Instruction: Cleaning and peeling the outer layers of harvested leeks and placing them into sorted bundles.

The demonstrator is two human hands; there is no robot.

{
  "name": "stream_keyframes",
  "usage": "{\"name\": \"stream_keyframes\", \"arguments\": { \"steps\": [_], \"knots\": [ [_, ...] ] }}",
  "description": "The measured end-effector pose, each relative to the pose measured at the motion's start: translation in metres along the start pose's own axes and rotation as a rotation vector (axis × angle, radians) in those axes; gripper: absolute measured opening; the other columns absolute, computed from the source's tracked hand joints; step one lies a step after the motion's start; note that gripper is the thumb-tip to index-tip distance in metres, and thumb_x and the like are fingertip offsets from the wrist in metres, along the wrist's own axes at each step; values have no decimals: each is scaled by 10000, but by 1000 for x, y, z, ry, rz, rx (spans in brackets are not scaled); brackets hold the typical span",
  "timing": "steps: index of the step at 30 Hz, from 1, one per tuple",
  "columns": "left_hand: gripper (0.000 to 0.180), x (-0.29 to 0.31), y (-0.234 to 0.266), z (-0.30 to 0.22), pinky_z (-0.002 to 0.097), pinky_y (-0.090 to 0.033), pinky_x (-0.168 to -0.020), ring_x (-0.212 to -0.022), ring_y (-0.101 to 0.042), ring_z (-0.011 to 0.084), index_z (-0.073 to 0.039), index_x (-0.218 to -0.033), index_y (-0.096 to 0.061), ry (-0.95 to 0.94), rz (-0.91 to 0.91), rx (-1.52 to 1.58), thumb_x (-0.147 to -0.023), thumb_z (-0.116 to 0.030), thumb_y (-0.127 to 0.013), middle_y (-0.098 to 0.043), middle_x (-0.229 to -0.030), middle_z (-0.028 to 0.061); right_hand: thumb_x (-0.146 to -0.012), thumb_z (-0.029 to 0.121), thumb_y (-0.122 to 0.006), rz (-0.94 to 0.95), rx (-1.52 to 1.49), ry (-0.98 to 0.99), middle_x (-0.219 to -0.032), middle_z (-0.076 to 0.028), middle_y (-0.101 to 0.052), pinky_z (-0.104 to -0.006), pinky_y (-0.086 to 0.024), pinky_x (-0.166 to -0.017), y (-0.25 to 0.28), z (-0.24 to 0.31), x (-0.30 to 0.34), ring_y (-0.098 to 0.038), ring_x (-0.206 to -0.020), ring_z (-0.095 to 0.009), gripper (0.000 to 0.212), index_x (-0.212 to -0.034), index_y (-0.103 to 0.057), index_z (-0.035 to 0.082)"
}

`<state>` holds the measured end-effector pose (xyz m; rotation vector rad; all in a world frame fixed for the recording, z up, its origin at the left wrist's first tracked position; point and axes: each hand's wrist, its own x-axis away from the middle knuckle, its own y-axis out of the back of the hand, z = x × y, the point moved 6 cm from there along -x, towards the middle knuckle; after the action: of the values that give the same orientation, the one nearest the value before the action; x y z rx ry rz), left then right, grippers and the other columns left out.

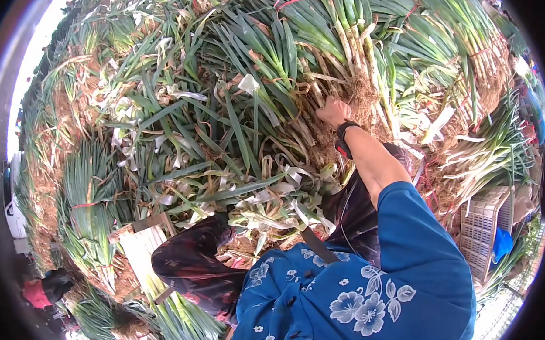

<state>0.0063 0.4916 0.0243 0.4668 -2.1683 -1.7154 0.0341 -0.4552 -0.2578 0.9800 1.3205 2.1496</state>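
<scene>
My right hand (334, 113), with a dark watch (345, 137) on its wrist, is stretched forward into a heap of leeks. Its fingers are closed round a leek stalk (315, 94) near the root end; the fingertips are partly hidden. Beside it stands a bundle of leeks (354, 49) with brown, earthy roots (366, 92). To the left of the hand, long green leaves (253, 54) fan away from me over the heap. My left hand does not show.
Peeled leaves and white scraps (265, 197) lie between my knees. At left are a tied leek bundle (92, 198) and a wooden board (141, 249). Slim white-stemmed peeled leeks (477, 157) lie at right, above a pale plastic crate (479, 231) with a blue thing beside it.
</scene>
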Motion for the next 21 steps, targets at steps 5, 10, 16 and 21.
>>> {"name": "stream_keyframes", "arguments": {
  "steps": [5,10,16,21],
  "knots": [
    [403,-16,22,-48,373,-479,-889,-1016,-606,246,54,-1232,-619,-89,16,76,-951,-233,-588,-657,-1157,149,-825,386,-639,172,-719,164,-1091,-199,-705,-447,-534,-896,64,36,6,-690,-980,-333,428,-1105,-682,66],
    [436,-1,28,-141,366,-479,-917,-1049,-608,249,85,-1254,-608,-285,144,247,-956,-233,-595,-655,-1184,166,-926,253,-694,474,-1861,-59,-950,-33,-685,-329,-580,-814,131,55,82,-661,-851,-157,371,-1225,-609,49],
    [479,126,-65,-401,333,-490,-924,-1107,-613,215,20,-1279,-614,-571,692,477,-977,-351,-581,-654,-1209,124,-975,159,-591,963,-1790,-343,-814,-68,-698,-306,-577,-535,10,125,218,-660,-624,-176,158,-1003,-643,12],
    [545,192,-159,-506,332,-501,-936,-1136,-624,206,-16,-1321,-594,-517,1171,559,-1001,-455,-541,-658,-1236,103,-898,184,-662,829,-1567,10,-869,-46,-647,-266,-513,-597,35,147,322,-607,-698,-121,261,-1079,-598,6]
  ]
}}
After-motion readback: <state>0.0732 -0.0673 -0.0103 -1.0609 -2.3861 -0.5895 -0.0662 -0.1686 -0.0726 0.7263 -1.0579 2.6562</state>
